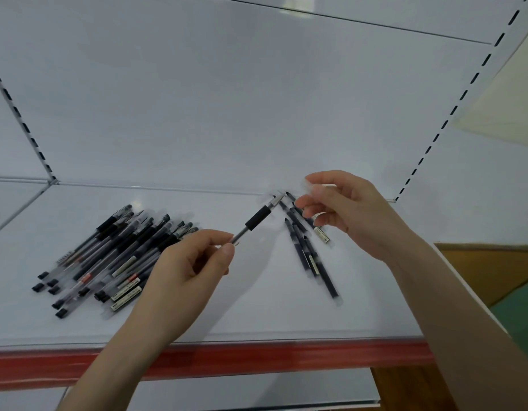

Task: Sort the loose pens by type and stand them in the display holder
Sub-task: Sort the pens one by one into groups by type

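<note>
In the head view our left hand pinches a black-grip pen over the shelf, our right hand curls by its tip, grip unclear; we judge sorting early, with a big pile left, few pens right, no holder visible.

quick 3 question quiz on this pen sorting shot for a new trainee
1. True or false: the left hand pinches a pen with a black grip.
2. What lies on the shelf to the left of that hand? A) a big pile of pens B) a display holder C) a cardboard box
3. Fill in: the smaller group of pens lies on the shelf's ___ side, by the right hand.
Key: 1 true; 2 A; 3 right
</note>
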A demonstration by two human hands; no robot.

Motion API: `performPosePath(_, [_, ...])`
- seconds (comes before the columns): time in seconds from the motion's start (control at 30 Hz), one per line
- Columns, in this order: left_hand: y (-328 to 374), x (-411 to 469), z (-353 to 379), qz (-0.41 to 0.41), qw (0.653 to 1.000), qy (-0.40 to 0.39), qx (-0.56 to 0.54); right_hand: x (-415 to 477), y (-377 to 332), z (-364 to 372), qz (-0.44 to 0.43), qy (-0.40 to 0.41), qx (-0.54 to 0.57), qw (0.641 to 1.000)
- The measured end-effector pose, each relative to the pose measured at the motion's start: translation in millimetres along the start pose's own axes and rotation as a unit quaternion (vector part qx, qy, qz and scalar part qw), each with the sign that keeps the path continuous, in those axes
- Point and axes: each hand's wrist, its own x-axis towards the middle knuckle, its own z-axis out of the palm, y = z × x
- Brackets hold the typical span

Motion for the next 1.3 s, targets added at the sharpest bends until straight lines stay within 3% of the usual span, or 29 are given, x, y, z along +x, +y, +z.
performPosePath(0.17, [-0.8,1.2,2.1,-0.001,1.0,-0.004,-0.007,0.0,1.1,5.5,0.003,-0.011,-0.032,0.999])
performPosePath(0.33, [-0.6,0.2,3.4,-0.007,1.0,-0.003,-0.005,5.9,3.4,11.0,0.003,0.007,0.014,1.0])
performPosePath(0.57, [1.0,-1.1,3.3,-0.01,1.0,-0.003,0.007,5.0,2.1,19.4,-0.045,0.078,0.181,0.979])
performPosePath(1.0, [3.4,0.7,7.1,-0.007,1.0,0.0,0.016,-4.7,7.9,33.4,-0.051,0.041,0.16,0.985])
performPosePath(1.3, [1.8,1.3,11.2,0.004,0.998,0.021,0.062,-5.2,16.1,47.0,-0.102,0.087,0.102,0.986])
